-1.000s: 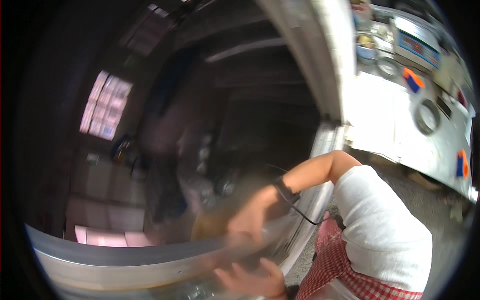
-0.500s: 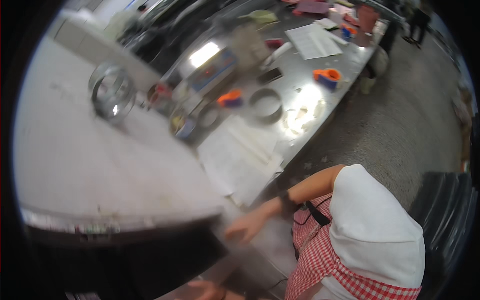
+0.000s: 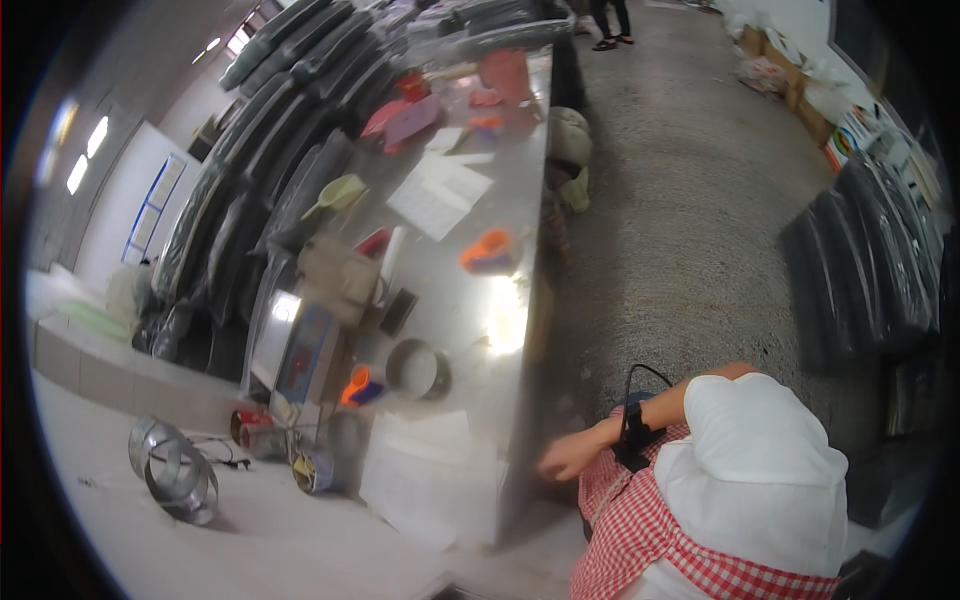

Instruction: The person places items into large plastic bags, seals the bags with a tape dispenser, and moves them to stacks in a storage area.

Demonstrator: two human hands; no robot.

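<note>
My right hand point(image 3: 565, 460) reaches left from a white sleeve, a black strap on its wrist, and hovers at the near edge of a long steel table point(image 3: 520, 330). Nothing shows in its loosely spread fingers. White paper sheets point(image 3: 430, 470) lie on the table just left of the hand. A metal ring point(image 3: 415, 368) and a small orange piece point(image 3: 357, 385) sit farther in. My red checked apron point(image 3: 640, 530) fills the lower right. My left hand is out of view.
The table also carries an orange block point(image 3: 487, 250), a black phone point(image 3: 397, 312), a tan bag point(image 3: 340, 275) and more papers point(image 3: 440, 195). Black rolled bundles point(image 3: 290, 120) line the left side, others point(image 3: 870, 250) stand right. A round metal duct piece point(image 3: 175, 480) lies lower left. Someone's feet point(image 3: 610, 30) show far off.
The view has swung from a dark metal enclosure up to the table and the floor. My left hand has left the picture. The right hand now sits by the table's edge.
</note>
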